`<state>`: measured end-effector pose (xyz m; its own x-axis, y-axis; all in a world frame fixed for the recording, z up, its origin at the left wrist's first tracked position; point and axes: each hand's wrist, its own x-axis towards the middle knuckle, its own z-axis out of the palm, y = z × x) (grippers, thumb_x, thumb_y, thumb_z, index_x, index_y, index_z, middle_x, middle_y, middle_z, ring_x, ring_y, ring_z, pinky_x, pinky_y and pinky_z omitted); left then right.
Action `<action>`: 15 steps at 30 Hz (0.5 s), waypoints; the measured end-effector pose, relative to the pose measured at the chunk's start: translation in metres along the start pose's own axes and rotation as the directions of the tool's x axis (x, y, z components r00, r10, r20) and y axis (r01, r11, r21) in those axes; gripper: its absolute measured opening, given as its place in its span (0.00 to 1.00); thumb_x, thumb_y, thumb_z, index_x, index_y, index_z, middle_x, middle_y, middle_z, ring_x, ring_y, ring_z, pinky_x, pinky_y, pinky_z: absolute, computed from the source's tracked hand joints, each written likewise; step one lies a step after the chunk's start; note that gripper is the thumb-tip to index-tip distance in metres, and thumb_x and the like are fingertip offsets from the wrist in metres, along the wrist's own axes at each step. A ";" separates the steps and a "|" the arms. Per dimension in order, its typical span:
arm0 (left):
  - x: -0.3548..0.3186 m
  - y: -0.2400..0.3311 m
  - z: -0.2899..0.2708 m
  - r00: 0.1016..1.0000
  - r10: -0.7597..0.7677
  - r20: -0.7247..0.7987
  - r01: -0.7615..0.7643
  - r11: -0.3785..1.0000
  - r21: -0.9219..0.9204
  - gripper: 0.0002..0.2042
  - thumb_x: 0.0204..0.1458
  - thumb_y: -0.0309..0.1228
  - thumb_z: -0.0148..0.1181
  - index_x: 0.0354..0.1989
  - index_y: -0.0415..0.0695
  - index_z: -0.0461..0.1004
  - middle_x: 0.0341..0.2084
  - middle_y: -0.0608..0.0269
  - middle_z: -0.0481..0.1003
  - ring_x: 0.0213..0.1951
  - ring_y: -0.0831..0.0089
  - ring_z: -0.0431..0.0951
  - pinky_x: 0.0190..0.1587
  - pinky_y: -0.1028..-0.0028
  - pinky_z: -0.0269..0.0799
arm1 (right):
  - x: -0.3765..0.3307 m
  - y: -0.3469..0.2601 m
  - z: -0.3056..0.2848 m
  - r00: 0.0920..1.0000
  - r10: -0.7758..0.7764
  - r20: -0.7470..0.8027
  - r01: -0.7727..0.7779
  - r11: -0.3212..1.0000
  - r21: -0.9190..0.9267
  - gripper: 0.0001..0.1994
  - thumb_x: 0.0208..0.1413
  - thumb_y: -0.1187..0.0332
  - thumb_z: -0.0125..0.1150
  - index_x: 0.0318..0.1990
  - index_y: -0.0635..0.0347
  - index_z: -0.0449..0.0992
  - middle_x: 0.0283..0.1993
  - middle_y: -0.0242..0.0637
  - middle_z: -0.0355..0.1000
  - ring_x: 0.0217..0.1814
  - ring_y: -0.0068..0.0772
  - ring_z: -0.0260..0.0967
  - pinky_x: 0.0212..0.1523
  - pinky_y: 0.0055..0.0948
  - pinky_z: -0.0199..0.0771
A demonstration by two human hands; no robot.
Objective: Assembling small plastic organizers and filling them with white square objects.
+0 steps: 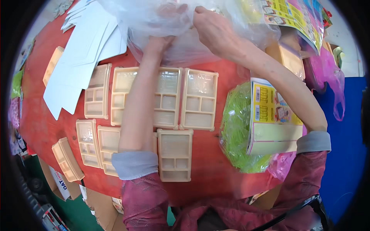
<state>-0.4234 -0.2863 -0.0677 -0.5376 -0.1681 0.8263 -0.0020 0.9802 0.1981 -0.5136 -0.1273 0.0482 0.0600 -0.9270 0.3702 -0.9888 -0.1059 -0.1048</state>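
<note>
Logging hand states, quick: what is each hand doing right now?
Left hand: inside the clear plastic bag, grip cannot be told.
Right hand: closed, gripping the clear plastic bag.

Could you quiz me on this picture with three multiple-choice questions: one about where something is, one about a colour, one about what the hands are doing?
1. Where does the bag of green shredded filling lie?
A. right of the cream compartment trays
B. left of them
C. on the floor

2. What colour is the round tabletop?
A. blue
B. red
C. white

3. What are the left hand and right hand doing?
A. resting flat
B. holding a tray
C. gripping the clear plastic bag

Answers: 1 A, it sits at the table's right side; 2 B, red shows between trays; 3 C, both hands grasp the film.
</note>
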 end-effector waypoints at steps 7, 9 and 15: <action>-0.001 0.009 -0.025 0.972 -0.229 0.059 0.237 0.946 -0.222 0.22 0.47 0.34 0.54 0.55 0.56 0.73 0.53 0.58 0.71 0.58 0.58 0.66 0.64 0.58 0.57 | 0.066 -0.030 -0.095 0.819 0.379 0.431 -0.461 0.882 0.098 0.11 0.55 0.68 0.51 0.32 0.67 0.74 0.32 0.50 0.75 0.37 0.45 0.74 0.38 0.39 0.74; 0.004 0.009 -0.027 0.989 -0.143 0.044 0.148 0.977 -0.155 0.23 0.47 0.32 0.53 0.56 0.56 0.73 0.52 0.58 0.71 0.58 0.57 0.66 0.63 0.57 0.57 | 0.114 0.000 -0.078 0.981 0.181 -0.075 -0.179 0.983 0.027 0.08 0.50 0.71 0.55 0.32 0.68 0.75 0.30 0.48 0.74 0.35 0.45 0.74 0.38 0.39 0.74; 0.004 0.026 -0.027 0.998 0.050 -0.029 -0.053 0.992 -0.110 0.19 0.47 0.33 0.53 0.51 0.58 0.75 0.52 0.58 0.70 0.58 0.56 0.66 0.61 0.54 0.56 | 0.206 0.088 0.054 0.810 -0.283 -0.513 -0.042 0.845 -0.533 0.14 0.50 0.73 0.53 0.45 0.61 0.73 0.46 0.46 0.71 0.58 0.48 0.62 0.55 0.69 0.57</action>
<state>-0.4028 -0.2643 -0.0444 -0.5120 -0.1216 0.8503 0.1194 0.9702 0.2107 -0.5806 -0.3468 0.0652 0.2584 -0.5366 0.8033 -0.9110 0.1413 0.3875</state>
